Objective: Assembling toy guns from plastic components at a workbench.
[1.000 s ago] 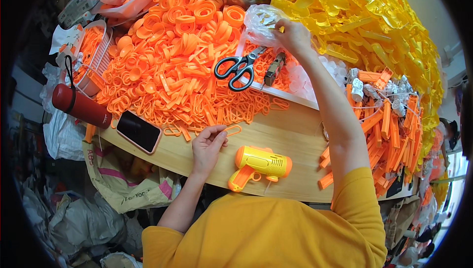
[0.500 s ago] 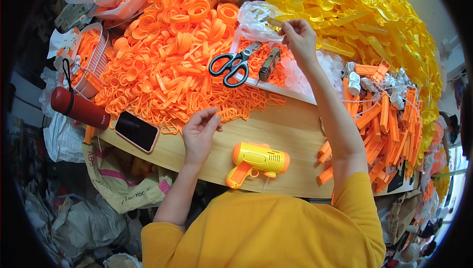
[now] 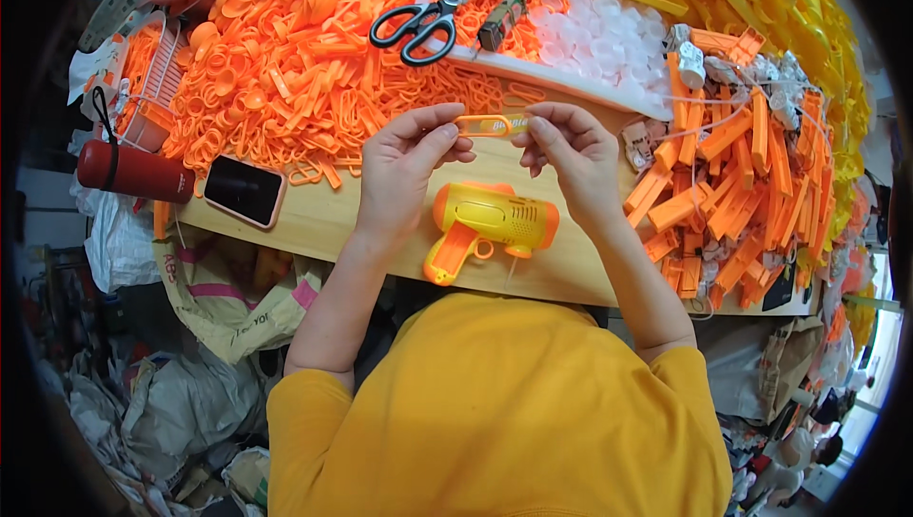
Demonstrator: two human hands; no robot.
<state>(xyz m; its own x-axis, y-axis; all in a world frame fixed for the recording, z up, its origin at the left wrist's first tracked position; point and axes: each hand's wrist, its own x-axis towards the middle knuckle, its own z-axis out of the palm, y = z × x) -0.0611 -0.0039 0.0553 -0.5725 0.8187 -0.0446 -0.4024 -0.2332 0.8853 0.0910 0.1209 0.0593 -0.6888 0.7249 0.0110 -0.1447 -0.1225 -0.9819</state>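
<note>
Left fingers [image 3: 436,144] pinch orange plastic loop [image 3: 485,117]; right fingers [image 3: 550,139] pinch yellow strip [image 3: 519,124], overlapping loop's right end in view; both long axes roughly parallel surface's [image 3: 575,270] near edge.

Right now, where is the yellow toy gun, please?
In the head view, the yellow toy gun lies just right of centre on the wooden table, below and between the left hand and the right hand.

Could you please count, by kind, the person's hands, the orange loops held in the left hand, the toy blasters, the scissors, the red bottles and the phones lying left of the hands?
Hands (left, right): 2
Held orange loop: 1
Toy blaster: 1
Pair of scissors: 1
Red bottle: 1
Phone: 1
Total: 7
</note>
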